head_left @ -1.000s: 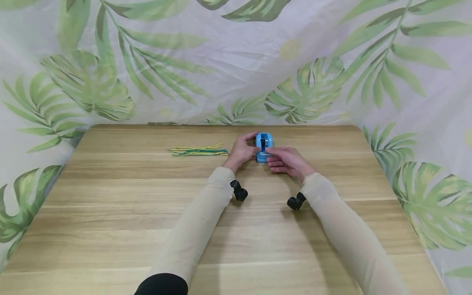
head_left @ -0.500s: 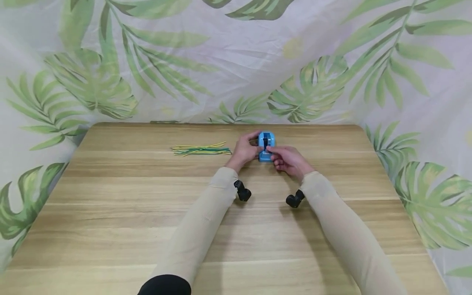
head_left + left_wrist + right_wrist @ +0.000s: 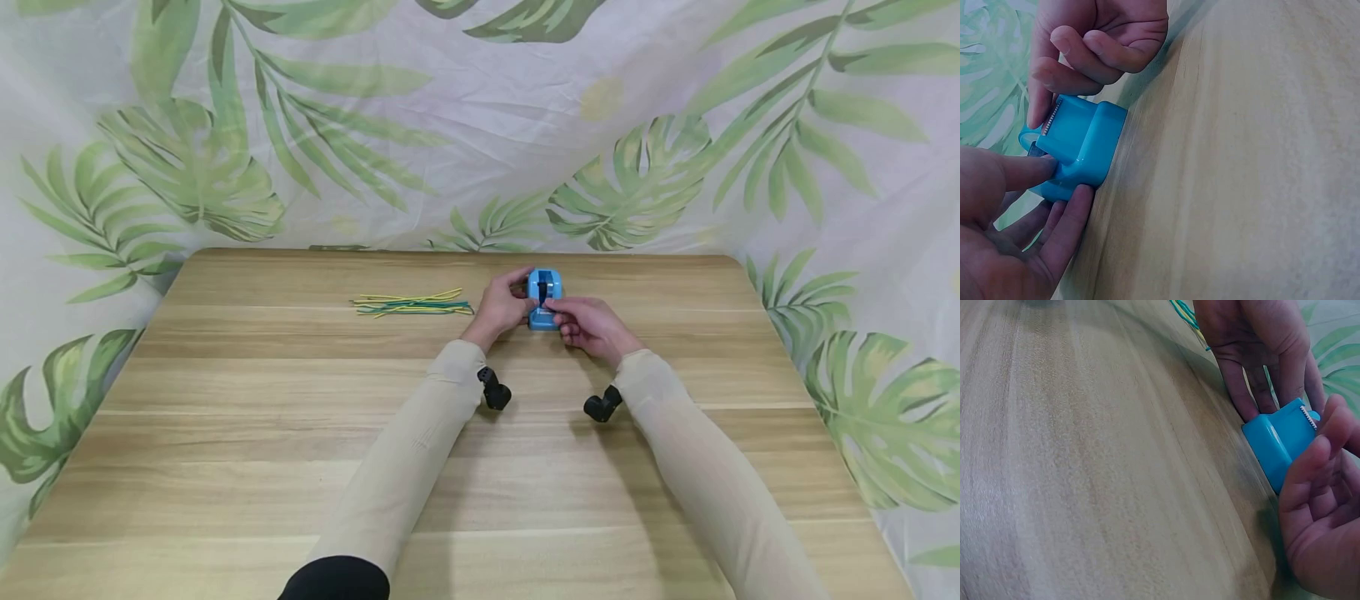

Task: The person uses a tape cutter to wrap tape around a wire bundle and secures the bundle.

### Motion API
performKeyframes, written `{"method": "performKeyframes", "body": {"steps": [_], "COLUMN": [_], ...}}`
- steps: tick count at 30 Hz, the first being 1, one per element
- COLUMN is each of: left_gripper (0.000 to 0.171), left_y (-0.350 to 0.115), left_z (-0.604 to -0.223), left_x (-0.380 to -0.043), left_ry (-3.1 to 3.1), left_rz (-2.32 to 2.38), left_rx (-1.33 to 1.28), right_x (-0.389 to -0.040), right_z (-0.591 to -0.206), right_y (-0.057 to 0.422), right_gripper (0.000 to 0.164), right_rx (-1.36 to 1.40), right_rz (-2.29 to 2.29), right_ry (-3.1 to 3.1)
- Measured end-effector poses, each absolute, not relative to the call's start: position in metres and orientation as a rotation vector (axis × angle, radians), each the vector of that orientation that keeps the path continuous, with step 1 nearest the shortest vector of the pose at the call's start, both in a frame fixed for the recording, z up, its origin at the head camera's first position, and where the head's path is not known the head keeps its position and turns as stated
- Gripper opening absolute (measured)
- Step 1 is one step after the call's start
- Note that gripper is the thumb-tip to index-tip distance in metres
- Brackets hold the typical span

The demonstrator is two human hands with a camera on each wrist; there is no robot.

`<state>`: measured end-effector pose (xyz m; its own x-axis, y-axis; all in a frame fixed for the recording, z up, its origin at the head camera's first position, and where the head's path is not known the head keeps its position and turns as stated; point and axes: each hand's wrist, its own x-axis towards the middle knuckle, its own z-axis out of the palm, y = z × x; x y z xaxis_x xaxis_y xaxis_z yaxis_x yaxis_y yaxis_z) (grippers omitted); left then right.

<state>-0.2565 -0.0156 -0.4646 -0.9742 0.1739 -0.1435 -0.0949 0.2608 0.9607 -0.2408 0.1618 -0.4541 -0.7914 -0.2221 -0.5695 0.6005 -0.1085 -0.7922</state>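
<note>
A light-blue tape dispenser [image 3: 544, 322] stands upright on the table near its far edge. My left hand [image 3: 501, 310] grips it from the left, the thumb lying over the top and the fingers along its side in the left wrist view. My right hand [image 3: 592, 323] reaches in from the right. Its thumb and forefinger pinch at the tape by the serrated cutter [image 3: 1052, 119], while the other fingers curl beneath. Any clear strip between those fingertips is too faint to make out. In the right wrist view the dispenser body [image 3: 1272, 447] is partly covered by both hands.
A loose bundle of yellow and green twist ties [image 3: 412, 305] lies just left of my left hand. Behind the wooden table [image 3: 300, 400] hangs a leaf-patterned cloth [image 3: 480, 125]. A black wrist camera [image 3: 495, 392] sits below my left hand.
The right hand's lower fingers have curled in, with thumb and forefinger staying at the tape. The whole head view has shifted slightly. The left hand keeps its grip on the dispenser.
</note>
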Motion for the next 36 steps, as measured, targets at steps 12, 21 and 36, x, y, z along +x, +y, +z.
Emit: {"method": "performKeyframes", "body": {"steps": [12, 21, 36], "left_gripper": [0.061, 0.060, 0.060], "left_y": [-0.0144, -0.0141, -0.0132], "left_z": [-0.4623, -0.4622, -0.4625], "left_x": [-0.2566, -0.2544, -0.2543], "left_ry": [2.337, 2.371, 2.397], "left_rz": [1.753, 1.736, 1.727], "left_rx": [0.076, 0.104, 0.110], "right_x": [-0.2415, -0.2409, -0.2427], "right_z": [-0.4471, -0.4476, -0.4489], "right_y": [0.1632, 0.1628, 0.1647], "right_gripper": [0.013, 0.013, 0.016], "right_rx": [0.445, 0.440, 0.412], "right_rz": [-1.946, -1.953, -1.961], "right_ry": [1.615, 1.608, 1.593]}}
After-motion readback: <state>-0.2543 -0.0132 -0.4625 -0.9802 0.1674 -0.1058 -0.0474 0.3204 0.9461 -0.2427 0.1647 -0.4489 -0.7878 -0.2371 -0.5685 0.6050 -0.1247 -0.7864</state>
